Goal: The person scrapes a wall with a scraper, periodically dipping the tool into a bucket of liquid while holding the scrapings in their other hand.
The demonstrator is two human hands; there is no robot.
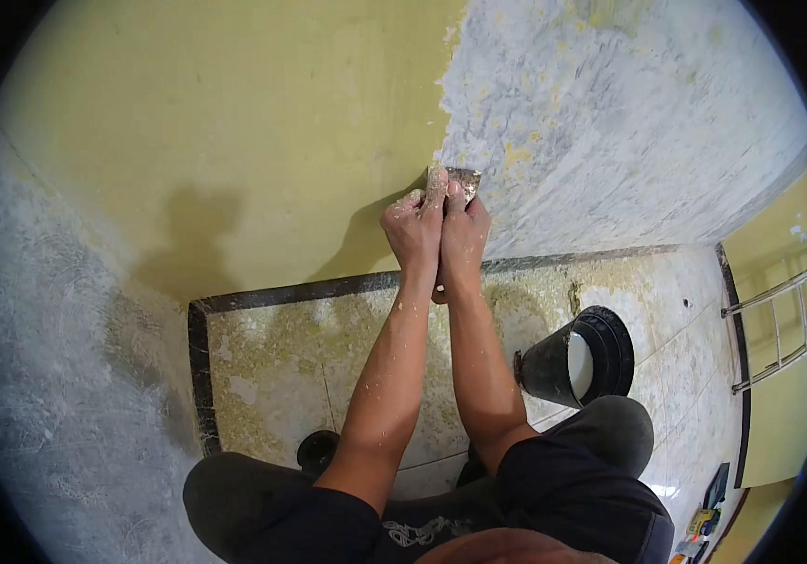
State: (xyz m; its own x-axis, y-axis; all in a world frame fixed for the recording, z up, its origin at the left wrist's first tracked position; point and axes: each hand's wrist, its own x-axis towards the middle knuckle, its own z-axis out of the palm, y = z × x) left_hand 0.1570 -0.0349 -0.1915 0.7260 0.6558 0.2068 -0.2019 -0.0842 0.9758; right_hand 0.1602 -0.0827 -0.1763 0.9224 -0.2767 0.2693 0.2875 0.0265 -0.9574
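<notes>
Both of my hands are closed around one paint scraper, held against the wall at the edge of the yellow paint. Its metal blade [466,179] carries flakes and meets the wall. Below the wrists the handle's end pokes out. My left hand [413,226] has a finger stretched up along the blade and is speckled with paint bits. Pressed beside it, my right hand [465,230] wraps the handle with its thumb upward. Yellow paint [263,122] covers the wall to the left; to the right is a bared grey-white surface [601,122].
A black bucket [554,369] with whitish liquid stands tilted in view by my right knee. Paint flakes litter the tiled floor [281,362]. A small dark round container [317,451] sits near my left knee. A metal ladder [777,329] and several small items [699,526] are at the right.
</notes>
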